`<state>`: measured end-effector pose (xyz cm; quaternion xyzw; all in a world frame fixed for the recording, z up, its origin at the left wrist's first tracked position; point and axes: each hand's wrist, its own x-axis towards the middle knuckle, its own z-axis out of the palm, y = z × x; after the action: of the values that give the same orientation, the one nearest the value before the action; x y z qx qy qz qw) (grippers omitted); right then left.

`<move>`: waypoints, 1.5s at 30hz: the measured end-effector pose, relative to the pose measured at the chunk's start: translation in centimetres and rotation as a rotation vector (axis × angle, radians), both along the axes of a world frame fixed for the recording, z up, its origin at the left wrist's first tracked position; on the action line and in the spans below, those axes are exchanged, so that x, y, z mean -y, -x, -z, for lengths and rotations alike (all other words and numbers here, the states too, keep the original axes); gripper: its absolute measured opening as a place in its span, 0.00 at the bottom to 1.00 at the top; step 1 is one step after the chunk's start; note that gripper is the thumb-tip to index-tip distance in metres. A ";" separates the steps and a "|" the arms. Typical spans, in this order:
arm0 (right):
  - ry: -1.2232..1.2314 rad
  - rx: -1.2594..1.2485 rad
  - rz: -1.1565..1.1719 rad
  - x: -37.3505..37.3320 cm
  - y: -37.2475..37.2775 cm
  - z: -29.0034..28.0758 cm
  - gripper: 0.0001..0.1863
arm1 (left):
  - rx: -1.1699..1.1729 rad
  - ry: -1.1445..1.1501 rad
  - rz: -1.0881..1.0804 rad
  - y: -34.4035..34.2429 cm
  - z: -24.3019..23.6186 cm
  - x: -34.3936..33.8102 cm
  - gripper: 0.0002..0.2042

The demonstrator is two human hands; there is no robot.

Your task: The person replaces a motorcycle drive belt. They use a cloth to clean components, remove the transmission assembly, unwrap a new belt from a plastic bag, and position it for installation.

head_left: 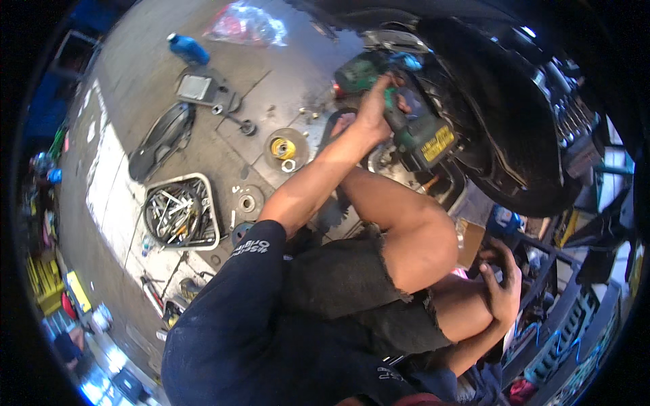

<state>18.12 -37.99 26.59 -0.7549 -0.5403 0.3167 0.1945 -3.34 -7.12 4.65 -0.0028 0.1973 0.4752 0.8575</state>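
My left hand is wrapped round the handle of a green and black cordless impact wrench. Its battery, with a yellow label, points toward my knees. The tool's head lies beside exposed metal parts of a dark motor scooter; whether it touches a fastener cannot be made out. Beside my knee, my right hand is raised with curved fingers and the thumb apart. Between them looks dark, and I see no clear object there.
On the floor at left are a tray of loose bolts and tools, a round metal part with a yellow centre, a black cover, a grey casing and a blue bottle. Plastic crates stand at right.
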 end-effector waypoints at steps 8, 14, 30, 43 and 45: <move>-0.010 -0.050 0.000 1.1 -0.2 0.0 0.25 | -0.073 -0.046 -0.013 -0.4 0.3 -0.1 0.10; 0.008 -0.030 -0.036 -0.8 0.5 -0.1 0.26 | -0.075 -0.062 -0.080 0.0 1.3 -1.0 0.05; -0.004 0.022 -0.010 -0.3 0.9 -0.9 0.26 | 0.012 -0.109 0.005 -0.2 0.3 -0.7 0.06; -0.028 0.040 -0.055 -0.9 1.1 -0.5 0.26 | -0.074 -0.071 -0.039 -0.6 0.3 -0.7 0.05; -0.036 0.057 -0.077 -1.1 1.4 -0.7 0.25 | -0.081 -0.048 -0.030 -0.4 0.3 -0.7 0.05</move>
<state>16.70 -36.87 27.24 -0.7386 -0.5801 0.2924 0.1800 -2.93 -6.42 4.32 0.0341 0.2204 0.4925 0.8413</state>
